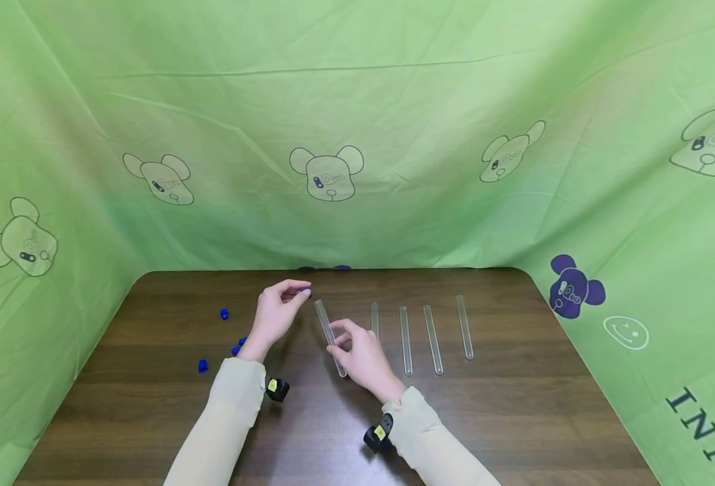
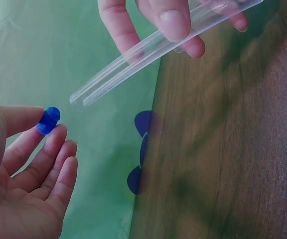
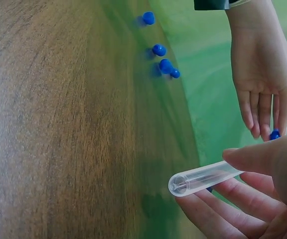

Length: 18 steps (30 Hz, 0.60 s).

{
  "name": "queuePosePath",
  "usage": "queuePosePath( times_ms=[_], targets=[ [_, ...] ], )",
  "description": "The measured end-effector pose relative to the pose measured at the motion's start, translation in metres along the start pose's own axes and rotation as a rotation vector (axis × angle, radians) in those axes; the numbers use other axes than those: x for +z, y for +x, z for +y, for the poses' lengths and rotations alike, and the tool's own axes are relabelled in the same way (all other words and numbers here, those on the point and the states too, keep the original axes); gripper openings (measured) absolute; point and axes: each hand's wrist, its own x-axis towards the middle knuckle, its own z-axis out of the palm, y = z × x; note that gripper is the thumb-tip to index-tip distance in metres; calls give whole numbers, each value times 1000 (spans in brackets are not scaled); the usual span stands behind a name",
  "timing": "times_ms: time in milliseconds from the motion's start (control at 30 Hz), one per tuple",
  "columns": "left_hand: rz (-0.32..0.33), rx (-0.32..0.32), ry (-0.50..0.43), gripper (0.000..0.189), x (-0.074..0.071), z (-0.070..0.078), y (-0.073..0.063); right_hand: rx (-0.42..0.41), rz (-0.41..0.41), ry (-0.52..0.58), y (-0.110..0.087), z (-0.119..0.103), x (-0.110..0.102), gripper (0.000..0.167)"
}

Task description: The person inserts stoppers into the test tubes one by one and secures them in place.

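Observation:
Between thumb and fingertips, my left hand [image 1: 278, 312] pinches a small blue ribbed cap [image 2: 48, 121]. My right hand [image 1: 364, 358] holds a clear test tube [image 1: 330, 337] between thumb and fingers. In the head view the tube leans, its open end up and toward the left hand, its rounded end low. The cap and the tube's mouth are apart, with a small gap between them in the left wrist view. Seen from the right wrist, the tube's rounded end [image 3: 179, 184] points toward the camera side.
Several clear test tubes [image 1: 432, 339] lie in a loose row on the wooden table [image 1: 515, 405], right of the right hand. Several blue caps [image 1: 202, 366] are scattered around the left forearm. A green patterned cloth [image 1: 333, 101] hangs behind and beside the table.

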Motion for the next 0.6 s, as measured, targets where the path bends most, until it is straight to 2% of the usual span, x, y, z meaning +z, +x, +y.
queuePosePath(
  times_ms=[600],
  targets=[
    [-13, 0, 26, 18, 6, 1, 1, -22, -4, -4, 0, -1, 1, 34]
  ],
)
